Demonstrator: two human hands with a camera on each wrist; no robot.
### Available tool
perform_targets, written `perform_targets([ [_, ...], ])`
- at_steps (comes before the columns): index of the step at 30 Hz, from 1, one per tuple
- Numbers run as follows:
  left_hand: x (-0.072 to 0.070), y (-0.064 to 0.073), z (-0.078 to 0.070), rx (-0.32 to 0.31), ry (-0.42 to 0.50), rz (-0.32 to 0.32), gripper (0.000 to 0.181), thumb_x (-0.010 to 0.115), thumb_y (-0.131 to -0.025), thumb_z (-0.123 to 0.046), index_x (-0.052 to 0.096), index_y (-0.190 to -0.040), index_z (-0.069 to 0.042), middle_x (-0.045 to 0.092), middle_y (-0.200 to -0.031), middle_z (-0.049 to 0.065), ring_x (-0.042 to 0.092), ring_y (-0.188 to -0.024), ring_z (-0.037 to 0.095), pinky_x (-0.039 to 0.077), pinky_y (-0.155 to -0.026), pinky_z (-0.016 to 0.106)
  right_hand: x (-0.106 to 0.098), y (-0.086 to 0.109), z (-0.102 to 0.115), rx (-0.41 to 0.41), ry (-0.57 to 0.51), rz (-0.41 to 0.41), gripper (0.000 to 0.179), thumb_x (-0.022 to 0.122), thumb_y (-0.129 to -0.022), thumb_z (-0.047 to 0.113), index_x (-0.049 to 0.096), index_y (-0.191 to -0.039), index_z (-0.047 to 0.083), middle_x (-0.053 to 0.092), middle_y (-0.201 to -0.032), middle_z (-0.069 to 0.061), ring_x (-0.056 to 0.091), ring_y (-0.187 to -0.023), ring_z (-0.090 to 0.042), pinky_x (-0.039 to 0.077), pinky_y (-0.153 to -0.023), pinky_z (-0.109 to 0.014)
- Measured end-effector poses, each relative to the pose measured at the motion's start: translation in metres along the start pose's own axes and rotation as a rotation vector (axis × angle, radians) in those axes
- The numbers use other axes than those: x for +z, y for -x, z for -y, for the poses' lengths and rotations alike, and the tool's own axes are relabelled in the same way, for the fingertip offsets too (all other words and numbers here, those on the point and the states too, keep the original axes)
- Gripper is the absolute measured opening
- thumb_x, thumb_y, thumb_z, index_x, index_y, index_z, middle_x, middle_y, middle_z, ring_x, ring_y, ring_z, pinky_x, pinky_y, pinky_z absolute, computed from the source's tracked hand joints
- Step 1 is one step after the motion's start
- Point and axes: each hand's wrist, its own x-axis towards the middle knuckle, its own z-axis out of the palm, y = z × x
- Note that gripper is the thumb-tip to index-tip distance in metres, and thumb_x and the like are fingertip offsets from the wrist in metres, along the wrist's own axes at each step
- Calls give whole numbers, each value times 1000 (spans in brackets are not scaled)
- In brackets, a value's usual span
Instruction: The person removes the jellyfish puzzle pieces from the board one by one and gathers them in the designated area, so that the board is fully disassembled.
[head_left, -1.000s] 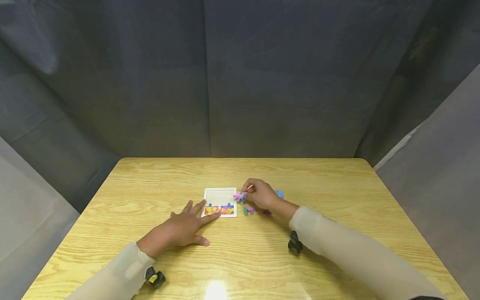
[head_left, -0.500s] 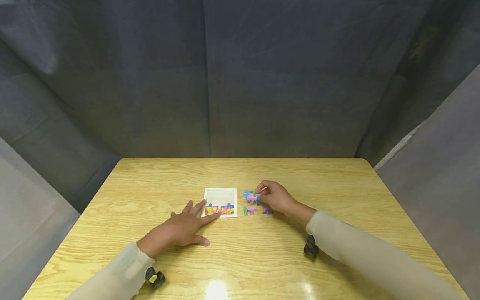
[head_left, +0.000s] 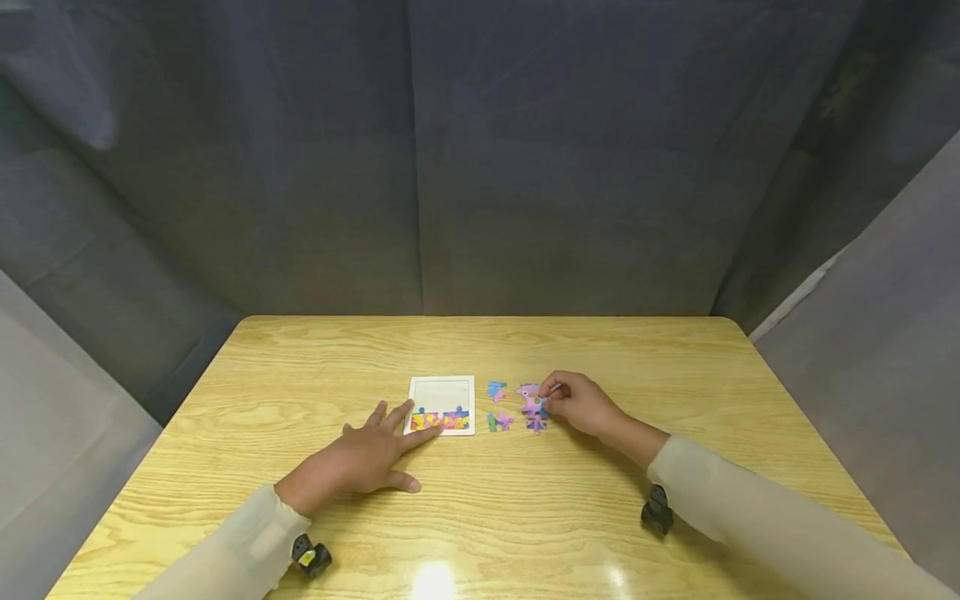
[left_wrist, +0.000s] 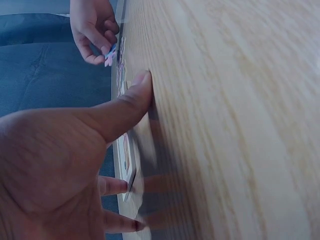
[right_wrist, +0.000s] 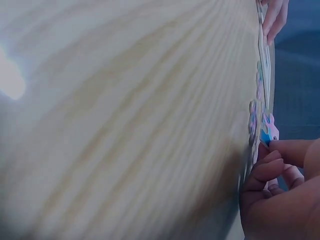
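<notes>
Pink and blue, the puzzle piece (right_wrist: 270, 130) pinched by the right hand (head_left: 588, 407) is now farther right of the white tray (head_left: 442, 378), seemingly unplaced, while the left hand (head_left: 367, 457), fingers spread, touches the tray's left side.

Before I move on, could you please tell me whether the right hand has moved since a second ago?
Yes: in the head view, the right hand has moved rightward, away from the white frame.
</notes>
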Motion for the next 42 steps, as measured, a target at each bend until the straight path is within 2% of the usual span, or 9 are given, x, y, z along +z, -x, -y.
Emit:
perform_targets([
  [8,-1,0,-1,-6,10,4,82,70,-90,-58,31,-161,-43,10,-173,16,11,-153,57,28,-94,89,-12,15,-11,-3,0,3,12,63,-101,3,64,-111,-2,61,-95,-11,54,-85,-21,50,-70,-28],
  [14,-2,1,-1,-9,18,7,82,70,-90,-58,31,-161,-43,10,-173,16,11,-153,57,27,-95,90,-16,20,-18,5,51,-29,12,63,-100,4,66,-112,1,63,-95,-10,54,-83,-20,48,-67,-26],
  [28,-1,1,-1,-9,8,8,82,69,-91,-59,30,-161,-44,10,-173,16,11,-153,56,28,-95,89,-12,26,-22,-72,272,-146,8,62,-100,3,67,-106,6,68,-97,-5,60,-87,-17,50,-77,-33],
  [37,0,0,1,-2,-1,5,83,68,-90,-60,29,-162,-44,10,-173,16,12,-152,57,29,-94,89,-11,28,-23,-125,315,-151,7,62,-101,0,65,-106,4,65,-92,-3,53,-77,-15,47,-69,-27],
  [42,0,1,1,1,-4,5,82,67,-91,-60,28,-162,-45,9,-173,16,12,-152,57,29,-95,89,-11,31,-23,-149,332,-144,6,62,-101,1,64,-106,4,63,-93,-4,51,-78,-15,46,-70,-27],
])
